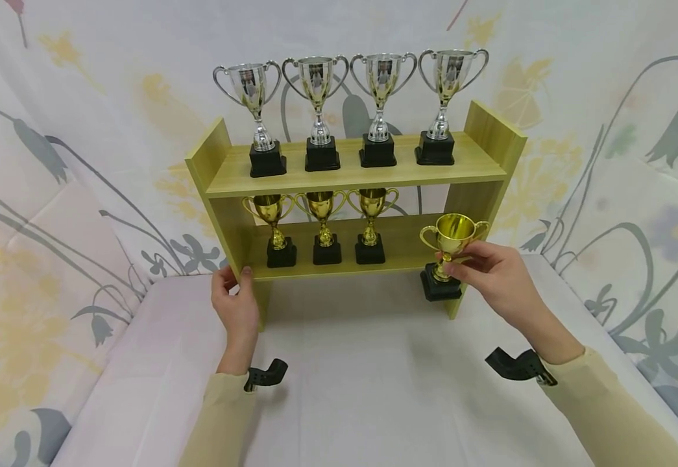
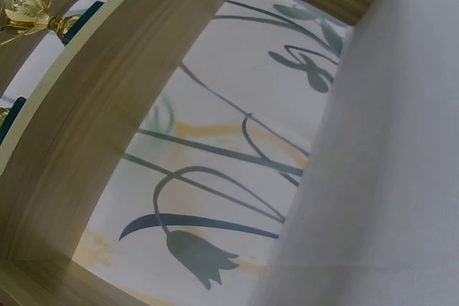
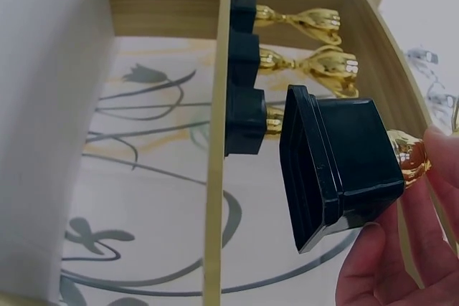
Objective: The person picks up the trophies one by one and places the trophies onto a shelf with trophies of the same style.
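My left hand (image 1: 238,305) holds the left side panel of a two-tier wooden shelf (image 1: 356,185), thumb on the near side; its other fingers are partly hidden. My right hand (image 1: 505,279) pinches a gold two-handled trophy cup (image 1: 454,228) by its stem, in front of the lower tier's right end. This trophy tilts slightly, and its black base (image 3: 362,159) hangs clear of the board in the right wrist view. Three matching gold trophies (image 1: 324,211) stand in a row on the lower tier, left of the held one. The left wrist view does not show the left hand.
Several silver trophies (image 1: 317,78) with black bases line the upper tier. The shelf stands on a white-covered table (image 1: 350,389), before a flower-printed cloth backdrop (image 1: 111,162). Raised side panels (image 1: 495,133) bound both ends of the shelf.
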A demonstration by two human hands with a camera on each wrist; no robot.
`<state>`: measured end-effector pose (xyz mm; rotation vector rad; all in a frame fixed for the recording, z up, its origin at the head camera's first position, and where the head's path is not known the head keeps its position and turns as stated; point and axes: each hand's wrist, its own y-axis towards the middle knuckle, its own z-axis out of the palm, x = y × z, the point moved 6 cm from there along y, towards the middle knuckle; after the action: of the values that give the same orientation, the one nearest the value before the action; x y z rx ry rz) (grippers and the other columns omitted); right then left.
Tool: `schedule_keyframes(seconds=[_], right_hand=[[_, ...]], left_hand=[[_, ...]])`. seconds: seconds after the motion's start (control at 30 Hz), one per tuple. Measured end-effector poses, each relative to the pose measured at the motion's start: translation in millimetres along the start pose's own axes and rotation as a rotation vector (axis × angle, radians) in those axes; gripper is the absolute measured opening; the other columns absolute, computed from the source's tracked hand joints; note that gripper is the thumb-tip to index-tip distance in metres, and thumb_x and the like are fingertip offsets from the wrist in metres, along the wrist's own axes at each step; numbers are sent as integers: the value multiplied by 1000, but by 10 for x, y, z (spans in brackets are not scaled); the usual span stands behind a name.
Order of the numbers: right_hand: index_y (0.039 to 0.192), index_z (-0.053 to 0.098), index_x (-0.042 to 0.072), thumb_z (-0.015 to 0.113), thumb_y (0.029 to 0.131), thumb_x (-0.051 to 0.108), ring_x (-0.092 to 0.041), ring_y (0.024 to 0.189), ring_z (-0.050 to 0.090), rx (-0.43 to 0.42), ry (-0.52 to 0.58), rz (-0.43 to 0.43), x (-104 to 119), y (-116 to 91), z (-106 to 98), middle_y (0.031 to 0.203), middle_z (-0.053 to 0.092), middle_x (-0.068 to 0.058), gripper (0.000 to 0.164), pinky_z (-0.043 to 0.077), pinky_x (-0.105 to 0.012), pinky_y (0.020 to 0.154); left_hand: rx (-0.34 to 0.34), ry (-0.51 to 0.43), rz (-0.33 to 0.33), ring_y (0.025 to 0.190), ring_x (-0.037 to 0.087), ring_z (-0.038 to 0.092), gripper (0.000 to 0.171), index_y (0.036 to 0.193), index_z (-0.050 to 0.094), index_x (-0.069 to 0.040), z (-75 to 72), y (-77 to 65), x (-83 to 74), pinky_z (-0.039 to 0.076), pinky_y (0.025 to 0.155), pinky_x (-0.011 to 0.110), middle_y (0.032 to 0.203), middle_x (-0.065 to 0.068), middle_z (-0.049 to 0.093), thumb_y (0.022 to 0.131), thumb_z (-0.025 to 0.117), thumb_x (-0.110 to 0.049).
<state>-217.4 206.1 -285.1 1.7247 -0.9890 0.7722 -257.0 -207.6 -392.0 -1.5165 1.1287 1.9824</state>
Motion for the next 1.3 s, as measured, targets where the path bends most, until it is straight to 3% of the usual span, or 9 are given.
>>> schedule_keyframes(seconds=[0.33,0.63,0.83,1.07,1.3], right_hand=[[108,68,-10,70,88,-5,-6,84,70,-11,-48,5,19,16,-36,96,74,7,20,54,-20,75],[107,67,-11,70,89,-4,-6,85,70,-7,-47,9,49,47,-34,97,73,8,20,54,-20,75],[105,68,-9,70,89,-3,-6,85,70,1,-62,13,37,52,-28,97,73,8,17,54,-20,75],[103,69,-7,71,88,-3,-7,82,69,-12,-90,-4,74,87,-48,95,73,8,16,54,-19,73],[105,69,-7,71,88,-2,-6,83,69,-10,-92,2,92,110,-49,94,72,10,18,54,-19,74]], left_hand=[[7,3,8,94,15,48,27,115,59,2,-11,12,13,40,78,29,96,-4,52,97,63,-19],[10,27,-29,97,14,46,27,119,58,2,-9,2,25,39,80,28,100,-2,52,99,61,-17],[17,32,-28,96,17,46,25,117,56,8,-3,-106,-305,39,79,27,100,4,52,99,58,-8],[0,2,-10,97,14,48,28,117,58,3,-1,12,12,40,80,29,99,-2,53,98,62,-17],[9,23,-29,98,13,46,30,121,55,4,0,7,35,40,80,27,101,-2,52,99,60,-16]])
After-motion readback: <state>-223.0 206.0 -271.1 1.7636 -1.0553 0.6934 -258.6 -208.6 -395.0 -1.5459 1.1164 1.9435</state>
